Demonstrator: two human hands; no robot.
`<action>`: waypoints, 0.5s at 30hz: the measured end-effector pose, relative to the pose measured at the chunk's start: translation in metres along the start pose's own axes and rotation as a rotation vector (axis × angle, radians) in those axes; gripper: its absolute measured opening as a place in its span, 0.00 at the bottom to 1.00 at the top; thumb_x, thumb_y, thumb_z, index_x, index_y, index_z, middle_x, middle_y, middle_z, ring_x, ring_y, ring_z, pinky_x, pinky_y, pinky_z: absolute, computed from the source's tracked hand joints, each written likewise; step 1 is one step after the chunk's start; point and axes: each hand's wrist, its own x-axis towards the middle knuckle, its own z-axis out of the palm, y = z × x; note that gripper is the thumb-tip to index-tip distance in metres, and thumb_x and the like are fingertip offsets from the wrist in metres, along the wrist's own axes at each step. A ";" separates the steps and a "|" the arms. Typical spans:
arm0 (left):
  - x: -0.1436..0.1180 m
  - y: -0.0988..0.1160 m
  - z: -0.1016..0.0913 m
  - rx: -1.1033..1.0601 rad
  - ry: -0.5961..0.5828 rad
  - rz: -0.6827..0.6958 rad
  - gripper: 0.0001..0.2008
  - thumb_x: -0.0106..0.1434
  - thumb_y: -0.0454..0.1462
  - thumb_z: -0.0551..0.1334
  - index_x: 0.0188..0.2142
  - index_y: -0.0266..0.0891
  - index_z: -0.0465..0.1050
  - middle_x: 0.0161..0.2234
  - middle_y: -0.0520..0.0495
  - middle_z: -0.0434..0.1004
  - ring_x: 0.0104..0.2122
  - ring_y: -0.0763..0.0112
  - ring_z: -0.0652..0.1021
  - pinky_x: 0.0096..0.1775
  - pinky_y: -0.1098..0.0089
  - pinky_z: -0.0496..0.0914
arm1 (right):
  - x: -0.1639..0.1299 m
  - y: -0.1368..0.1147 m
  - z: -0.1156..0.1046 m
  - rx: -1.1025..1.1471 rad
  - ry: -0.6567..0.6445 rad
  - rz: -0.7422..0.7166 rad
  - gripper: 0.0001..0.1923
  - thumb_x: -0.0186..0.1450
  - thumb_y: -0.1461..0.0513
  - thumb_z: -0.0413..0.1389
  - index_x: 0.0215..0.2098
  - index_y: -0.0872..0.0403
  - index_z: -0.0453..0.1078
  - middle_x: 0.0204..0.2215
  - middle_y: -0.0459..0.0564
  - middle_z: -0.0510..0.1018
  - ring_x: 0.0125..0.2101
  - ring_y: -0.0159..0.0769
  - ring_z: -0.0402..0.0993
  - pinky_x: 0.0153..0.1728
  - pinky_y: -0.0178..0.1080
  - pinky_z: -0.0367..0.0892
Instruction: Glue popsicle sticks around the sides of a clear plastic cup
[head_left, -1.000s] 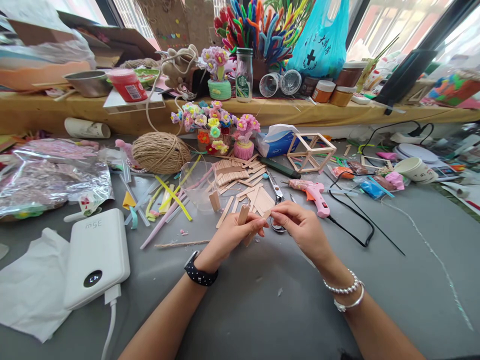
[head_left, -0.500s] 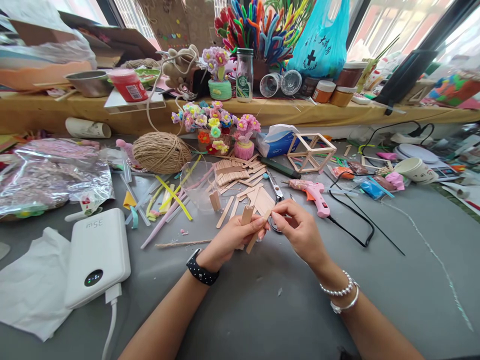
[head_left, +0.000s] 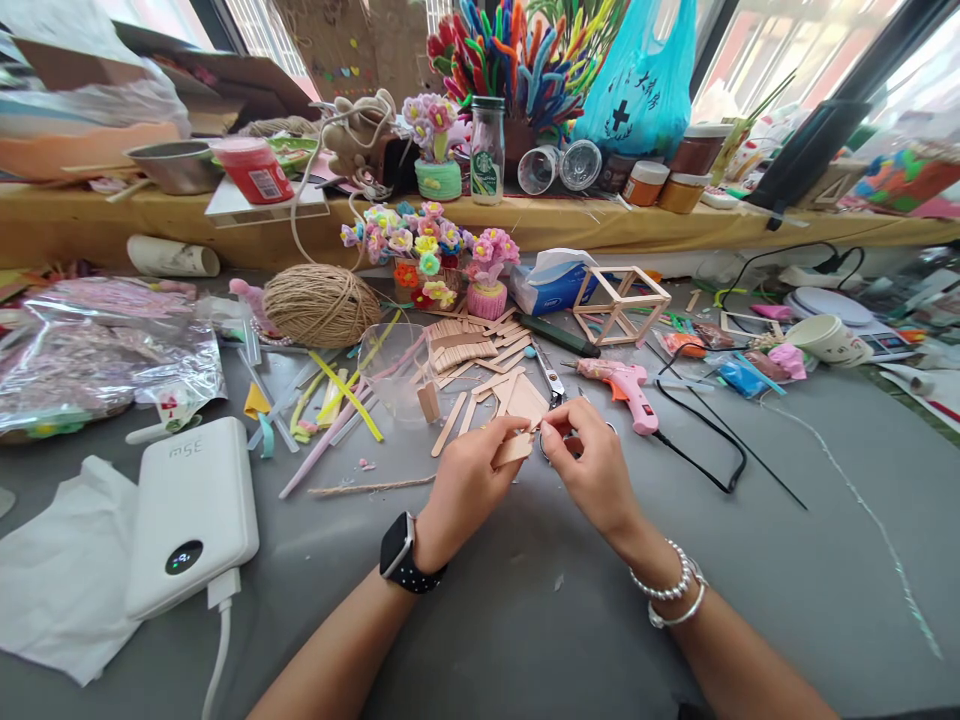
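Note:
My left hand is closed around wooden craft sticks, one rounded end poking out past its fingers. At their far end my right hand pinches with thumb and forefinger; its fingertips hide what exactly lies between them. Just behind both hands lie a square wooden piece and several loose craft sticks. Scissors lie partly hidden behind my right hand. To the right of it rests a pink glue gun with a black cord.
Behind the hands stand a clear plastic container, a cube frame of sticks and a twine ball. A white power bank lies at left beside a tissue. Fuzzy flowers and a jar-lined ledge are farther back.
My left hand has rolled over, so its back and the watch face now show, and the sticks have turned from steep to nearly level. My right hand stays at their end.

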 end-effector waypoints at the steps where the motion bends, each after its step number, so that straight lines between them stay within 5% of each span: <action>1: -0.001 -0.001 0.001 0.062 0.021 0.067 0.08 0.60 0.35 0.55 0.38 0.39 0.69 0.28 0.49 0.77 0.27 0.72 0.75 0.31 0.72 0.66 | 0.000 0.000 0.000 0.001 0.003 0.007 0.04 0.60 0.64 0.48 0.28 0.53 0.63 0.28 0.47 0.66 0.28 0.31 0.65 0.26 0.34 0.66; 4: -0.003 -0.003 0.004 0.154 0.080 0.178 0.09 0.60 0.33 0.54 0.37 0.37 0.70 0.30 0.47 0.79 0.29 0.69 0.76 0.31 0.71 0.67 | 0.000 0.000 0.001 0.010 0.012 0.025 0.04 0.60 0.64 0.49 0.27 0.53 0.62 0.27 0.46 0.65 0.27 0.31 0.64 0.25 0.33 0.65; 11: -0.003 0.000 0.006 0.096 0.020 0.072 0.09 0.61 0.35 0.53 0.36 0.37 0.71 0.29 0.48 0.79 0.27 0.71 0.76 0.30 0.72 0.68 | 0.000 0.002 0.001 0.047 -0.005 0.040 0.04 0.60 0.63 0.49 0.27 0.54 0.63 0.28 0.47 0.66 0.27 0.30 0.65 0.24 0.32 0.66; 15: -0.004 -0.003 0.006 0.208 0.109 0.124 0.09 0.60 0.34 0.53 0.36 0.38 0.72 0.28 0.48 0.79 0.25 0.71 0.76 0.29 0.72 0.67 | 0.002 0.003 -0.002 0.145 -0.079 0.101 0.07 0.61 0.59 0.50 0.30 0.54 0.66 0.30 0.48 0.68 0.28 0.31 0.67 0.24 0.33 0.68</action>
